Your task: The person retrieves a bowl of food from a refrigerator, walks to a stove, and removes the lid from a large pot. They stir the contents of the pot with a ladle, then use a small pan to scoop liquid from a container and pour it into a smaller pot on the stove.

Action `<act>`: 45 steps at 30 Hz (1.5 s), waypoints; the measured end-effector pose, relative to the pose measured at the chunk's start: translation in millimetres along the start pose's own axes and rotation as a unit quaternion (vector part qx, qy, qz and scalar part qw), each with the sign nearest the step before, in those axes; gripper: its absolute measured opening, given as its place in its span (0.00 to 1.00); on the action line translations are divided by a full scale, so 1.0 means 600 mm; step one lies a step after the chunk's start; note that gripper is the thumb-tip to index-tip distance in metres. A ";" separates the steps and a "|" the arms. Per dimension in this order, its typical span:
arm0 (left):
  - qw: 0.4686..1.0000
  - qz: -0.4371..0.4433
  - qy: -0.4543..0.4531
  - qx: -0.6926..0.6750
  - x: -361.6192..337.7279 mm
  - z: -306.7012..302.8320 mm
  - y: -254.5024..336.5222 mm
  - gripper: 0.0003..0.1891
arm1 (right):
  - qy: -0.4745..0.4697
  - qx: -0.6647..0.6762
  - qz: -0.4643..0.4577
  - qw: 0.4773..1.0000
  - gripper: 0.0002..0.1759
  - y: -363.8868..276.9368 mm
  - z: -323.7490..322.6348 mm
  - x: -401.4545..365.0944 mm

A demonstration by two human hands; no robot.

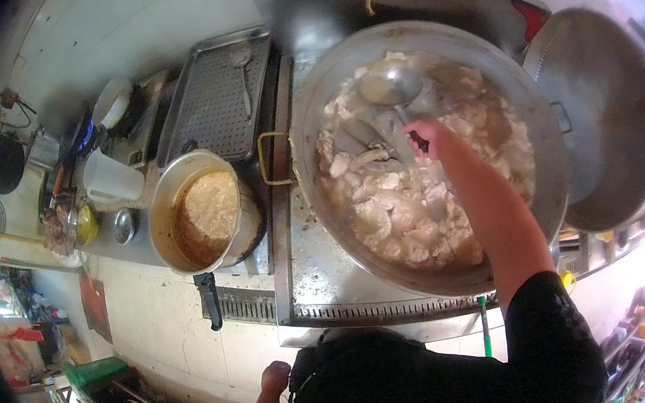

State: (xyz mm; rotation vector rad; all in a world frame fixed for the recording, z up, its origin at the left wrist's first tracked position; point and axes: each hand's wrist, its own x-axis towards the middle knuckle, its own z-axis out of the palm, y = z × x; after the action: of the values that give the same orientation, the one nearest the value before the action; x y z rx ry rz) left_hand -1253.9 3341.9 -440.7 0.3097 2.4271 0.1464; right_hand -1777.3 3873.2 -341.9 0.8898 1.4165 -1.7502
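My right hand (pixel 422 141) is closed round the handle of a metal ladle (pixel 391 87), held over a very large pot (pixel 553 173). The ladle's bowl lies at the surface near the pot's back. Pale chunks of food (pixel 388 209) in cloudy liquid fill much of the pot. A darker metal piece (pixel 361 136) rests among the chunks left of my hand. My left hand (pixel 276 375) hangs low beside my body, away from the pot, with its fingers curled; whether it holds anything does not show.
Left of the large pot stands a saucepan (pixel 162 237) with pale food. Behind it lies a perforated tray (pixel 205 95) with a spoon (pixel 244 82). A big empty metal pan (pixel 610 118) stands at the right. A white jug (pixel 112 176) and a lit burner (pixel 86 136) are further left.
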 end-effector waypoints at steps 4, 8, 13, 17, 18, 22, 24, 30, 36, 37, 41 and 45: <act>0.999 0.007 -0.047 0.013 -0.006 -0.021 0.014 0.06 | 0.019 0.030 -0.007 0.999 0.12 -0.012 -0.013 0.002; 0.999 -0.009 -0.050 0.013 -0.003 -0.019 0.013 0.06 | 0.040 0.053 -0.053 0.996 0.12 -0.021 -0.031 0.007; 0.998 0.018 0.062 -0.013 -0.005 0.000 0.003 0.06 | 0.059 0.075 -0.045 0.994 0.12 -0.014 -0.063 0.021; 0.998 0.031 0.056 -0.004 0.000 0.009 0.000 0.06 | 0.094 -0.004 -0.150 0.984 0.09 0.029 -0.092 0.007; 0.997 0.035 0.061 -0.009 0.001 0.006 0.002 0.05 | 0.118 -0.033 -0.142 0.982 0.06 0.039 -0.099 0.002; 1.000 0.021 0.004 0.003 0.006 -0.012 0.005 0.06 | 0.102 -0.107 -0.208 0.967 0.07 0.071 -0.106 -0.079; 0.999 0.036 0.001 0.039 0.014 -0.011 0.002 0.06 | 0.073 -0.109 -0.190 0.973 0.07 0.084 -0.107 -0.114; 0.999 0.025 0.003 0.031 0.020 0.001 -0.005 0.05 | 0.079 -0.109 -0.152 0.979 0.08 0.121 -0.106 -0.153; 0.974 -0.076 0.027 -0.213 0.007 0.002 0.003 0.06 | 0.043 -0.134 -0.168 0.976 0.13 0.156 -0.106 -0.133; 0.973 -0.077 0.028 -0.214 0.004 -0.002 0.007 0.06 | 0.043 -0.135 -0.168 0.975 0.13 0.157 -0.103 -0.133; 0.998 -0.028 0.036 -0.038 -0.004 0.016 -0.002 0.05 | 0.021 -0.145 -0.158 0.977 0.18 0.159 -0.058 -0.142; 1.000 0.011 0.029 0.000 -0.010 0.033 -0.010 0.05 | -0.006 -0.177 -0.163 0.971 0.18 0.150 -0.017 -0.118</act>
State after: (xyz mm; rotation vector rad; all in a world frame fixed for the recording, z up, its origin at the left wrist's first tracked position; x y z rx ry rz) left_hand -1237.9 3334.9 -453.4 0.3369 2.4814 0.1670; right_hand -1663.4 3876.7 -328.3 0.4750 1.8750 -1.6463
